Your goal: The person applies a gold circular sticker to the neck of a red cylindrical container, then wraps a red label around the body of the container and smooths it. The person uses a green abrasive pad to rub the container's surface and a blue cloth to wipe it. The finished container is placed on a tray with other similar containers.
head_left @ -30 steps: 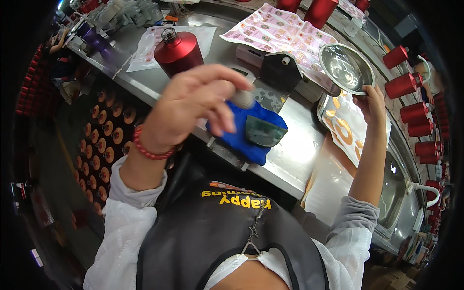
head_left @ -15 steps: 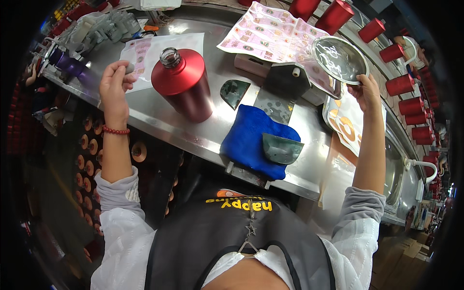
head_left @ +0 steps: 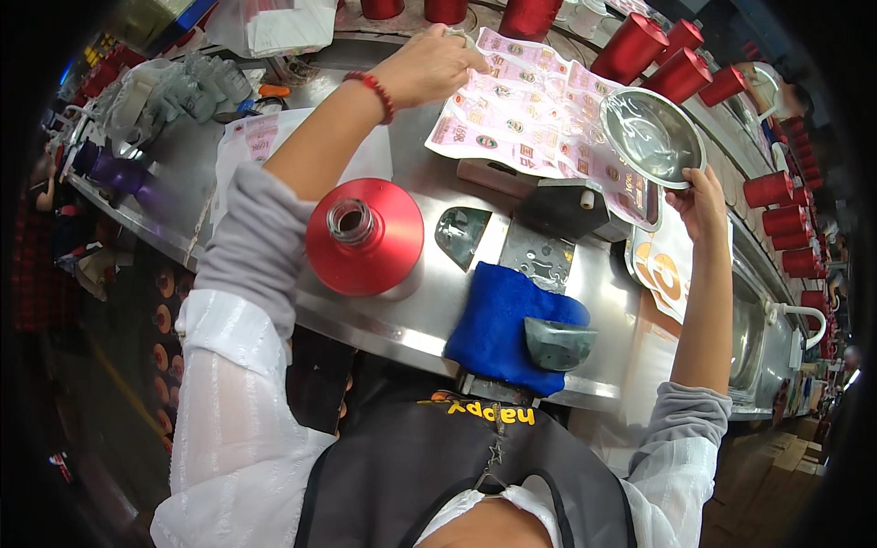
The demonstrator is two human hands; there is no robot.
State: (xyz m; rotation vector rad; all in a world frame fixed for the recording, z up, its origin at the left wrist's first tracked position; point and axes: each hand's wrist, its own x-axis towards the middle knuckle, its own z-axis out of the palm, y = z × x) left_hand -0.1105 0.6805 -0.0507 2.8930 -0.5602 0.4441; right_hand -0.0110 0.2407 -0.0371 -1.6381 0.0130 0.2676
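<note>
- Our left hand (head_left: 429,66) pinches the far corner of a pink printed sheet (head_left: 539,119) lying on the steel counter (head_left: 416,338)
- Our right hand (head_left: 699,203) grips the rim of a steel bowl (head_left: 650,135), held above the sheet's right edge

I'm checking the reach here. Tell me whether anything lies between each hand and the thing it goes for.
Nothing visible does. The left hand already rests on the far corner of the printed sheet, and the right hand already grips the rim of the steel bowl. The red bottle stands under the left forearm, apart from both.
</note>
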